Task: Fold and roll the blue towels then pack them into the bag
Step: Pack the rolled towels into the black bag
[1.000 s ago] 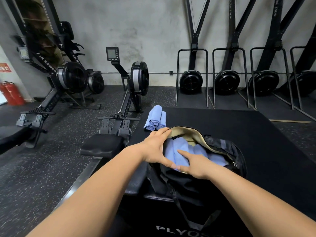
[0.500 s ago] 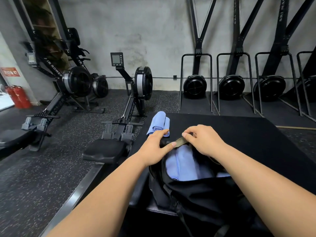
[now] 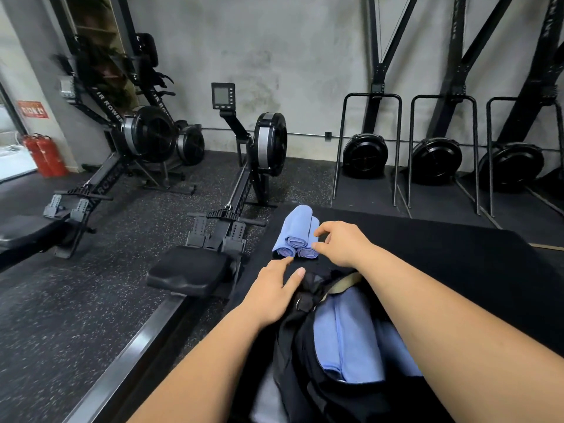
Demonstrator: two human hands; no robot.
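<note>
- On a black padded platform (image 3: 442, 254), nearest the camera: a black bag (image 3: 293, 346) with its mouth open and folded blue towels (image 3: 348, 337) lying inside.
- Past the bag, near the platform's far left corner: three rolled blue towels (image 3: 297, 230), two below and one on top, coiled ends facing the camera.
- Left hand (image 3: 271, 294): fingers straight and slightly spread, resting on the bag's rim beside a strap buckle; holds nothing.
- Right hand (image 3: 341, 242): just beside the rolls, thumb and forefinger parted, other fingers loosely curled; cannot tell whether they touch the rolls.
- Room: speckled rubber floor (image 3: 91, 300), grey concrete wall (image 3: 305, 56), rowing machines (image 3: 244, 166) to the left, flywheel trainers (image 3: 364, 155) in a row along the wall, red fire extinguishers (image 3: 45, 157) far left.
- Hidden: the bag's near end is cut off by the frame edge and crossed by the right forearm; towels inside cannot be counted; lettering on the red wall sign (image 3: 33, 109) is blurred.
</note>
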